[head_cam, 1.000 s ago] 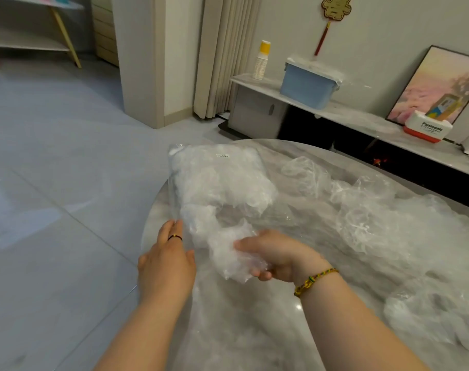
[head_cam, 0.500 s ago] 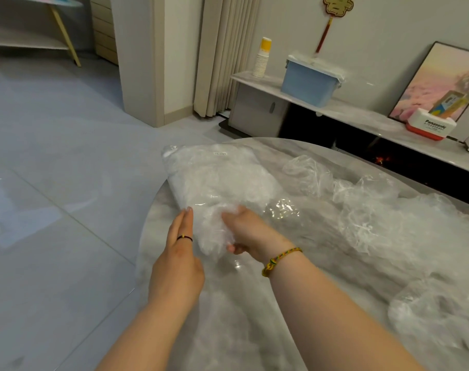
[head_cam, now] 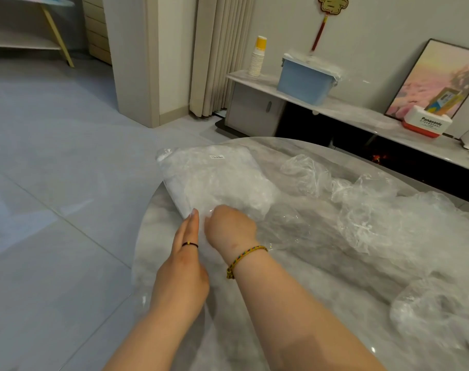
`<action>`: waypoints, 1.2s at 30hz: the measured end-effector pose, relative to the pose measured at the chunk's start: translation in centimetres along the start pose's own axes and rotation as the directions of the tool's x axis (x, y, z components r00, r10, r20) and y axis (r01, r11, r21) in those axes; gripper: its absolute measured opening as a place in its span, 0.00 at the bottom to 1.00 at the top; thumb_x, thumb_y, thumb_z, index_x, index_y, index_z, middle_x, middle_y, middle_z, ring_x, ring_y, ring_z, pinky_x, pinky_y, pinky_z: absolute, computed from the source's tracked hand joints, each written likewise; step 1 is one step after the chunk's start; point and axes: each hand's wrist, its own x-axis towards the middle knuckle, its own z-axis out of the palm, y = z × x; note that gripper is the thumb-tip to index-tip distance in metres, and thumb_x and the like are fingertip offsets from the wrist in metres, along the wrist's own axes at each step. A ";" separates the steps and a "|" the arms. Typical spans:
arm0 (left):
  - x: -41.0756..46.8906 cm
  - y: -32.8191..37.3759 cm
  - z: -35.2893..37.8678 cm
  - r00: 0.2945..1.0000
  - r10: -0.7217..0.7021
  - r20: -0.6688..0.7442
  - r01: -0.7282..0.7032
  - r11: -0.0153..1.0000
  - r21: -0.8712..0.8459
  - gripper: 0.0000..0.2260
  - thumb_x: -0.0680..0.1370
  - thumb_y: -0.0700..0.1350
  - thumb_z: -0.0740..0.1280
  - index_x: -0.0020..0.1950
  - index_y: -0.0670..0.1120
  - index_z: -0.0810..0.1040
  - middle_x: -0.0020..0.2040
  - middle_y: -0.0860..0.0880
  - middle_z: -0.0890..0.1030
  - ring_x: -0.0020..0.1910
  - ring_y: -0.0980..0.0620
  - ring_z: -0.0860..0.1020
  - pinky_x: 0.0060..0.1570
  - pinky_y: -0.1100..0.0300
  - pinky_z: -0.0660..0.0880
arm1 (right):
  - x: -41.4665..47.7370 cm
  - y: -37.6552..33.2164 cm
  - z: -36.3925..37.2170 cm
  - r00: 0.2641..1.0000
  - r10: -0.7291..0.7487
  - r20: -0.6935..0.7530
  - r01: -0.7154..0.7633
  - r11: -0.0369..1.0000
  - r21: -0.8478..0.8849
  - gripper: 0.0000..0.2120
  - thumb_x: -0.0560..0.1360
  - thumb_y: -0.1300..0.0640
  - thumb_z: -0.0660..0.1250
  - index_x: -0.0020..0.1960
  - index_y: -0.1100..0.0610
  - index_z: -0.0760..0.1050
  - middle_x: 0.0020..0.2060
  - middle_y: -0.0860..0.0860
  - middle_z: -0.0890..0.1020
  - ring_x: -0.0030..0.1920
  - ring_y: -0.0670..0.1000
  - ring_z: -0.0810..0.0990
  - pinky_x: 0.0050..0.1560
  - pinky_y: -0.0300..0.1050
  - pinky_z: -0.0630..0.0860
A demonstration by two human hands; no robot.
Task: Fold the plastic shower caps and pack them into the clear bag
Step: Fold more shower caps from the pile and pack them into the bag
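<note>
The right hand (head_cam: 230, 227) has pushed its folded cap into the clear bag (head_cam: 214, 178), fingers hidden, grip unclear; the flat left hand (head_cam: 185, 263) steadies its mouth. Another cap seems packed.

The right grip (head_cam: 229, 226) has pushed the folded cap into the clear bag (head_cam: 217, 178).

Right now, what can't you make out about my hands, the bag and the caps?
- Head view, right hand: its fingers are hidden behind the back of the hand at the mouth of the clear bag; grip unclear.
- Head view, label on the bag: too small to read.
- Head view, loose shower caps: overlapping and cut off by the right edge; uncountable.
</note>
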 end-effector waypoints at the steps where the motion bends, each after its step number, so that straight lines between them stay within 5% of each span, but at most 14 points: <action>1: 0.0 -0.1 0.0 1.000 0.002 0.008 -0.002 1.000 0.012 0.38 0.75 0.30 0.56 0.75 0.57 0.40 0.75 0.63 0.45 0.32 0.51 0.70 0.32 0.61 0.67 | 0.3 -0.1 -0.5 1.000 0.016 -0.001 -0.015 0.992 0.123 0.13 0.80 0.56 0.54 0.56 0.61 0.74 0.55 0.57 0.78 0.57 0.57 0.76 0.55 0.45 0.71; 4: -0.1 -0.3 -0.1 0.999 0.003 0.033 -0.004 0.999 0.053 0.38 0.75 0.31 0.56 0.74 0.57 0.38 0.74 0.64 0.43 0.33 0.51 0.71 0.32 0.61 0.69 | 1.1 -0.1 -1.4 0.991 0.078 0.108 -0.128 0.782 0.609 0.16 0.80 0.58 0.54 0.34 0.58 0.66 0.32 0.53 0.71 0.32 0.53 0.72 0.35 0.42 0.73; 6: -0.2 -0.2 -0.1 0.999 0.009 0.048 -0.012 0.998 0.059 0.38 0.75 0.32 0.56 0.74 0.58 0.38 0.74 0.64 0.43 0.36 0.49 0.74 0.39 0.58 0.72 | 1.6 0.2 -0.6 0.980 0.109 0.164 -0.190 0.741 0.645 0.17 0.80 0.58 0.56 0.32 0.56 0.61 0.29 0.51 0.67 0.27 0.48 0.66 0.27 0.38 0.65; 10: -0.1 -0.3 -0.2 0.999 0.014 0.049 -0.017 0.998 0.055 0.38 0.76 0.32 0.56 0.74 0.58 0.39 0.74 0.65 0.44 0.38 0.48 0.75 0.41 0.56 0.73 | 2.3 0.3 2.3 0.984 0.086 0.159 -0.175 0.675 0.717 0.12 0.77 0.60 0.61 0.35 0.60 0.66 0.31 0.54 0.70 0.30 0.51 0.69 0.32 0.43 0.65; 12: 0.0 -0.4 -0.1 0.999 0.015 0.041 -0.017 0.999 0.036 0.37 0.76 0.32 0.56 0.75 0.58 0.41 0.74 0.64 0.46 0.38 0.49 0.73 0.41 0.56 0.73 | 2.1 0.3 2.9 0.994 0.070 0.087 -0.110 0.735 0.668 0.07 0.77 0.59 0.62 0.50 0.63 0.69 0.41 0.54 0.73 0.41 0.55 0.74 0.40 0.44 0.68; 14: 0.0 -0.6 0.0 0.999 0.021 0.036 -0.022 0.999 0.032 0.37 0.76 0.32 0.56 0.75 0.58 0.42 0.75 0.64 0.46 0.39 0.50 0.72 0.39 0.59 0.71 | 1.8 0.6 3.3 0.999 0.039 -0.020 -0.023 0.854 0.520 0.17 0.77 0.57 0.62 0.62 0.62 0.64 0.53 0.55 0.74 0.54 0.58 0.75 0.50 0.46 0.70; 19: 0.1 -0.8 0.1 0.999 0.034 0.029 -0.034 0.999 0.020 0.37 0.75 0.31 0.56 0.75 0.58 0.41 0.75 0.63 0.46 0.42 0.50 0.73 0.30 0.67 0.64 | -0.2 1.5 3.1 0.958 -0.072 -0.278 0.145 0.958 0.249 0.24 0.78 0.56 0.59 0.72 0.57 0.58 0.69 0.53 0.63 0.68 0.52 0.62 0.67 0.41 0.58; 24: -0.1 -0.4 0.1 0.998 0.062 0.009 -0.063 0.997 0.050 0.36 0.76 0.32 0.56 0.75 0.55 0.41 0.75 0.61 0.45 0.58 0.50 0.74 0.42 0.63 0.70 | -2.6 3.7 3.5 0.944 -0.283 -0.167 0.312 0.933 0.179 0.27 0.80 0.58 0.55 0.76 0.51 0.49 0.76 0.49 0.46 0.75 0.49 0.46 0.72 0.41 0.46; 26: -0.2 -0.2 0.0 0.998 0.067 0.013 -0.068 0.996 0.064 0.37 0.76 0.32 0.56 0.75 0.55 0.40 0.75 0.61 0.44 0.62 0.51 0.72 0.48 0.60 0.72 | -2.3 4.0 3.8 0.959 -0.276 -0.063 0.283 0.944 0.168 0.27 0.80 0.57 0.56 0.76 0.52 0.49 0.76 0.51 0.48 0.75 0.50 0.48 0.73 0.42 0.48; 30: -0.3 -0.5 0.1 0.998 0.068 0.012 -0.069 0.994 0.090 0.37 0.75 0.31 0.56 0.75 0.55 0.41 0.76 0.61 0.45 0.55 0.49 0.75 0.41 0.60 0.70 | 0.0 3.2 4.4 0.972 -0.213 0.096 0.211 0.977 0.036 0.27 0.80 0.56 0.54 0.76 0.58 0.49 0.75 0.56 0.51 0.75 0.53 0.50 0.74 0.46 0.49; 36: -0.1 -1.3 0.5 0.995 0.101 -0.018 -0.099 0.991 0.095 0.36 0.75 0.32 0.56 0.76 0.54 0.43 0.76 0.59 0.47 0.66 0.50 0.69 0.50 0.61 0.68 | 1.8 1.0 4.2 0.992 -0.111 0.054 0.119 0.977 -0.179 0.27 0.79 0.55 0.55 0.75 0.59 0.49 0.75 0.57 0.51 0.74 0.59 0.47 0.73 0.55 0.44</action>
